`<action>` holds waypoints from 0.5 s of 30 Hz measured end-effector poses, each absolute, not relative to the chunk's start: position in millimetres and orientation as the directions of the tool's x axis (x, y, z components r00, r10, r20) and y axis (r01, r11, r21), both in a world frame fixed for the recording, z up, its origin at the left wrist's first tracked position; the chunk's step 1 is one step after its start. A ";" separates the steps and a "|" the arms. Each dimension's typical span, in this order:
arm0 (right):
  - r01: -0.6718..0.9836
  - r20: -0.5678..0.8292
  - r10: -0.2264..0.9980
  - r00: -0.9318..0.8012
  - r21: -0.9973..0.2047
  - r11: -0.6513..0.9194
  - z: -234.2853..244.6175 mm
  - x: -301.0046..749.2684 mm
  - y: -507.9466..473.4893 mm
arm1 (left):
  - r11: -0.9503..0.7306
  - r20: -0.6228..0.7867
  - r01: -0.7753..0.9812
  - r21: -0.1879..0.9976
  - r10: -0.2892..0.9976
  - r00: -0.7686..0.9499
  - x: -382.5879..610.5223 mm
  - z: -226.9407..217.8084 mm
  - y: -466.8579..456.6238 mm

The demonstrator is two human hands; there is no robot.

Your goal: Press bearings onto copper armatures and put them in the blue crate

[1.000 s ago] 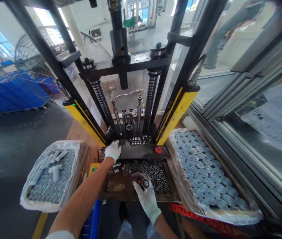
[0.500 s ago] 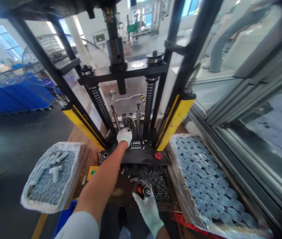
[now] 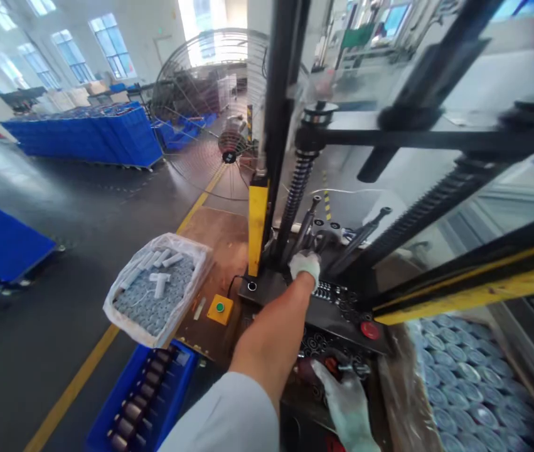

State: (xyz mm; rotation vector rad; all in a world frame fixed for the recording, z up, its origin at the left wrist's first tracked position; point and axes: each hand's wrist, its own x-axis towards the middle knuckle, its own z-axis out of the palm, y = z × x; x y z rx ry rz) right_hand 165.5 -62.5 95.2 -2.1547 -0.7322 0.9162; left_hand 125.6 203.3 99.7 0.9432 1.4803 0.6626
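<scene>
My left hand (image 3: 305, 263), in a white glove, reaches into the press at the base of its fixture. Its fingers look curled closed there; what they grip is hidden behind the hand. Low on the right, my gloved right hand (image 3: 344, 392) is closed around a motor armature (image 3: 308, 370). The armature has a dark, reddish body, and its metal shaft end points right. It is held over the tray of black-and-silver bearings (image 3: 314, 342). Small metal parts (image 3: 327, 290) lie in rows on the press base beside my left hand.
A blue bin (image 3: 184, 376) of several armatures stands lower left. Above it is a lined box of grey cylindrical parts (image 3: 203, 257). Another box of grey round parts (image 3: 478, 376) sits right. A green button box (image 3: 220, 309), red button (image 3: 370, 330) and yellow guards (image 3: 258, 229) surround the press.
The view has swung left, so the press now appears further right and the blue bin shows. The armature in my right hand has tipped onto its side. My left hand stays at the fixture.
</scene>
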 end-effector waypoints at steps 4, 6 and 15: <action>0.348 -0.120 0.766 0.631 -0.840 -0.417 159.2 170.5 -16.3 | 0.488 -0.502 0.153 0.859 0.862 0.070 111.7 126.5 192.0; 0.385 -0.018 0.768 0.640 -0.858 -0.340 185.1 173.0 12.7 | 0.417 -0.431 0.118 0.901 0.890 0.147 93.1 134.5 165.8; 0.363 0.236 0.682 0.692 -0.931 -0.046 194.8 169.6 119.9 | 0.389 -0.510 0.586 0.711 0.859 0.048 -139.0 47.0 -6.9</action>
